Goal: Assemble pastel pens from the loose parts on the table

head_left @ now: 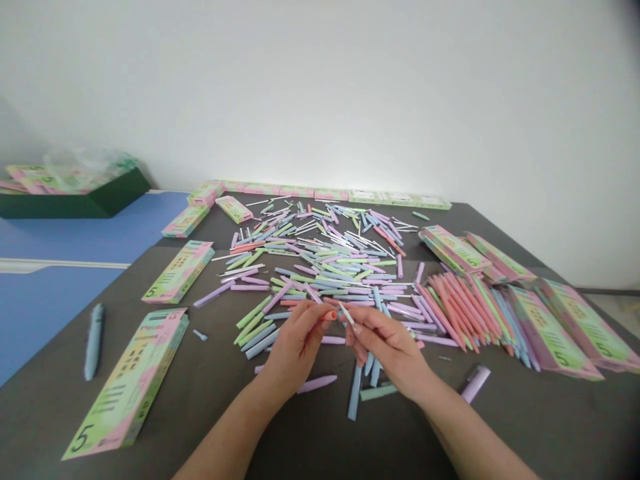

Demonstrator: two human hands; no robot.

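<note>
My left hand (299,337) is closed round a coral pen barrel (330,315), whose round open end points toward my other hand. Between the thumb and fingers of my right hand (393,343) is a slim white pen refill (346,312), tip up and slanted. The two pieces are close but apart. Most of the barrel is hidden by my fingers. Around and beyond both hands spreads a heap of pastel pen parts (340,270) in purple, green and blue, with white refills among them. A purple pen piece (319,384) lies just below my left hand.
Finished-looking coral, green and blue pens (463,310) lie in a row at right, beside several pen boxes (555,327). More boxes (130,380) line the left and back edges. A blue pen (93,342) lies far left. A dark green tray (100,197) stands at the back left.
</note>
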